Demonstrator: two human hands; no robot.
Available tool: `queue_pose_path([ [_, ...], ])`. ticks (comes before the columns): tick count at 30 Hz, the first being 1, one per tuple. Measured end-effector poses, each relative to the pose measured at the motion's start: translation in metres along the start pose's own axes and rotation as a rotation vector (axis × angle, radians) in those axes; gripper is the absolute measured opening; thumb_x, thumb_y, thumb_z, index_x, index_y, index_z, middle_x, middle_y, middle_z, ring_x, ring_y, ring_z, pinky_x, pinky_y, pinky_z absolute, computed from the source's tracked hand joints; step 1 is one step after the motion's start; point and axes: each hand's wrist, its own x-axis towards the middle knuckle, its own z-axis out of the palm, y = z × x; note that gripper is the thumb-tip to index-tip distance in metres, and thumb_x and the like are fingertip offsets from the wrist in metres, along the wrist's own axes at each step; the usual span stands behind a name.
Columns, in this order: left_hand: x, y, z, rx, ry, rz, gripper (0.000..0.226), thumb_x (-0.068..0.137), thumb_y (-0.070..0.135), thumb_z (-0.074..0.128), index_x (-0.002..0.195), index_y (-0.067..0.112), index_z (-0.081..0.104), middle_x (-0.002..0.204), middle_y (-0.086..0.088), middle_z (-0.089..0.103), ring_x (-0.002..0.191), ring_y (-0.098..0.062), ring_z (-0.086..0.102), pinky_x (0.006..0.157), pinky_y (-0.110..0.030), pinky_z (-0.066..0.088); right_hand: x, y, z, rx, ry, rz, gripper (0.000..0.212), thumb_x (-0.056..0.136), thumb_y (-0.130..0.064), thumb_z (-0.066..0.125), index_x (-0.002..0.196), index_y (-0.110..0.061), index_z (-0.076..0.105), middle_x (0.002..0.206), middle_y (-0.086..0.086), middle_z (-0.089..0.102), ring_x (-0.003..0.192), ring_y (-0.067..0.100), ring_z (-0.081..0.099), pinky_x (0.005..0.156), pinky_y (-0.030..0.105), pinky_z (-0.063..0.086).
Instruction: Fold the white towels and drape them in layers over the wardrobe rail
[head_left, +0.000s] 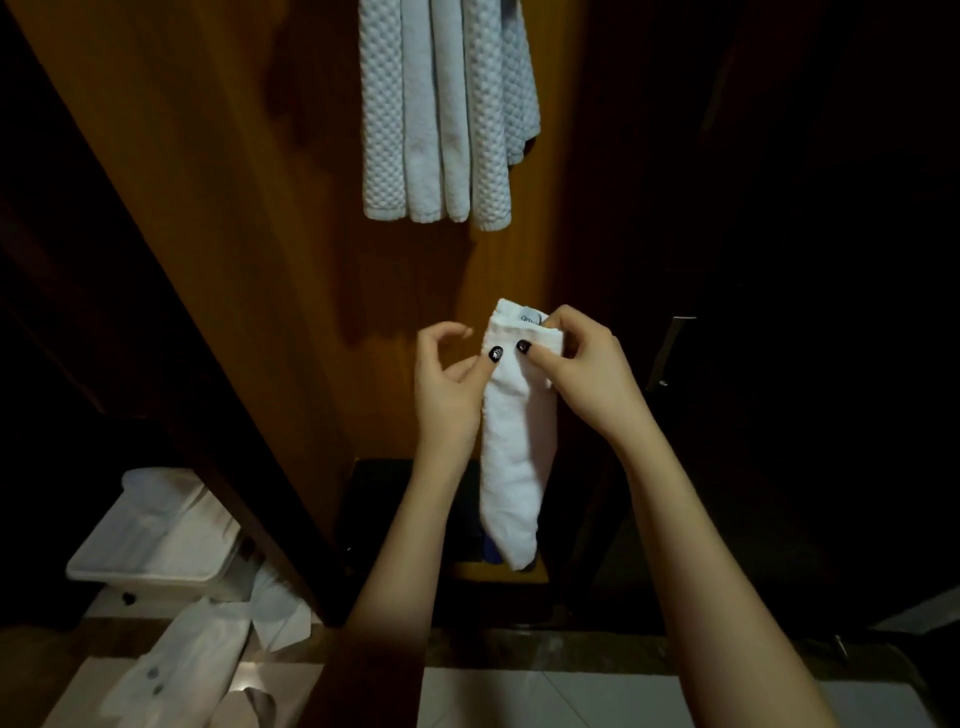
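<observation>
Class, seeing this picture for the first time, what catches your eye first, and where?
A folded white towel hangs at centre, its top pinched by the right hand, with the thumb of the left hand on it. Above, waffle-textured towels hang in the wooden wardrobe.

white towel (511, 467) between left hand (448, 397), right hand (587, 374)

Free gap between hanging towels (447, 114) and folded towel (511, 441) below.
</observation>
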Motion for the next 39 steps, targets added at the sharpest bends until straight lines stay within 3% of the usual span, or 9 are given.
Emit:
queue_pose_path([
  [3, -0.004, -0.008, 0.007, 0.174, -0.006, -0.017, 0.033, 0.081, 0.019, 0.077, 0.094, 0.036, 0.052, 0.102, -0.005, 0.068, 0.086, -0.021, 0.068, 0.071, -0.033, 0.056, 0.014, -0.007, -0.001, -0.005, 0.075, -0.034, 0.026, 0.084, -0.018, 0.069, 0.076, -0.004, 0.049, 0.066, 0.001, 0.052, 0.058, 0.005, 0.041, 0.054, 0.026, 0.034],
  [6, -0.004, -0.003, 0.015, 0.222, -0.063, -0.004, 0.026, 0.076, 0.027, 0.081, 0.087, 0.021, 0.059, 0.087, -0.007, 0.069, 0.080, -0.021, 0.065, 0.069, -0.039, 0.053, 0.022, -0.015, -0.002, -0.005, 0.068, -0.076, 0.028, 0.083, -0.019, 0.070, 0.073, -0.004, 0.048, 0.062, -0.006, 0.047, 0.055, 0.002, 0.037, 0.050, 0.019, 0.030],
  [15, 0.010, 0.010, 0.002, -0.066, -0.341, -0.062, 0.033, 0.092, 0.011, 0.062, 0.125, 0.014, 0.057, 0.114, 0.000, 0.070, 0.107, -0.013, 0.066, 0.082, -0.023, 0.053, 0.046, -0.027, -0.022, 0.057, -0.191, -0.129, 0.027, 0.085, -0.018, 0.072, 0.072, -0.009, 0.051, 0.068, 0.000, 0.049, 0.064, 0.011, 0.045, 0.058, 0.028, 0.036],
  [18, 0.017, 0.015, -0.008, -0.047, -0.395, -0.105, 0.020, 0.095, 0.012, 0.057, 0.114, 0.009, 0.060, 0.099, 0.004, 0.073, 0.093, -0.013, 0.069, 0.074, -0.022, 0.053, 0.047, -0.030, -0.022, 0.096, -0.203, -0.142, 0.025, 0.087, -0.015, 0.071, 0.073, -0.011, 0.050, 0.068, -0.001, 0.048, 0.063, 0.009, 0.044, 0.057, 0.023, 0.035],
  [22, 0.030, 0.014, -0.016, 0.167, -0.238, 0.104, 0.019, 0.099, 0.011, 0.049, 0.091, 0.003, 0.063, 0.091, -0.002, 0.057, 0.085, -0.009, 0.055, 0.075, -0.021, 0.042, 0.052, -0.039, -0.034, 0.235, -0.205, -0.156, 0.020, 0.089, -0.012, 0.068, 0.078, -0.010, 0.052, 0.072, 0.000, 0.049, 0.067, 0.010, 0.046, 0.057, 0.016, 0.037],
  [25, 0.041, 0.028, -0.020, 0.165, -0.202, 0.146, 0.022, 0.101, 0.008, 0.044, 0.091, 0.017, 0.061, 0.099, 0.009, 0.056, 0.086, 0.010, 0.054, 0.076, -0.007, 0.038, 0.059, -0.046, -0.046, 0.311, -0.291, -0.156, 0.018, 0.091, -0.009, 0.065, 0.080, -0.012, 0.051, 0.076, 0.004, 0.050, 0.068, 0.010, 0.047, 0.056, 0.018, 0.037],
  [28, 0.048, 0.041, -0.017, 0.064, -0.289, 0.120, 0.016, 0.095, 0.000, 0.052, 0.096, 0.016, 0.055, 0.087, 0.004, 0.057, 0.070, 0.009, 0.055, 0.068, -0.008, 0.040, 0.065, -0.048, -0.055, 0.410, -0.342, -0.124, 0.015, 0.092, -0.006, 0.061, 0.083, -0.012, 0.050, 0.079, 0.005, 0.051, 0.067, 0.009, 0.051, 0.055, 0.019, 0.039],
  [31, 0.052, 0.043, -0.010, 0.118, -0.315, 0.189, 0.014, 0.089, -0.002, 0.061, 0.094, 0.010, 0.058, 0.088, 0.004, 0.059, 0.078, 0.011, 0.057, 0.075, -0.007, 0.041, 0.069, -0.047, -0.063, 0.547, -0.330, -0.074, 0.017, 0.087, -0.008, 0.065, 0.080, -0.013, 0.050, 0.072, -0.003, 0.054, 0.062, 0.006, 0.052, 0.054, 0.018, 0.040],
  [39, 0.041, 0.039, 0.002, 0.061, -0.340, 0.137, 0.002, 0.087, 0.009, 0.067, 0.089, 0.009, 0.068, 0.087, -0.004, 0.067, 0.080, -0.011, 0.063, 0.072, -0.023, 0.050, 0.076, -0.041, -0.075, 0.634, -0.256, -0.049, 0.014, 0.081, -0.015, 0.063, 0.079, -0.014, 0.049, 0.074, -0.002, 0.053, 0.065, 0.008, 0.054, 0.055, 0.020, 0.045],
])
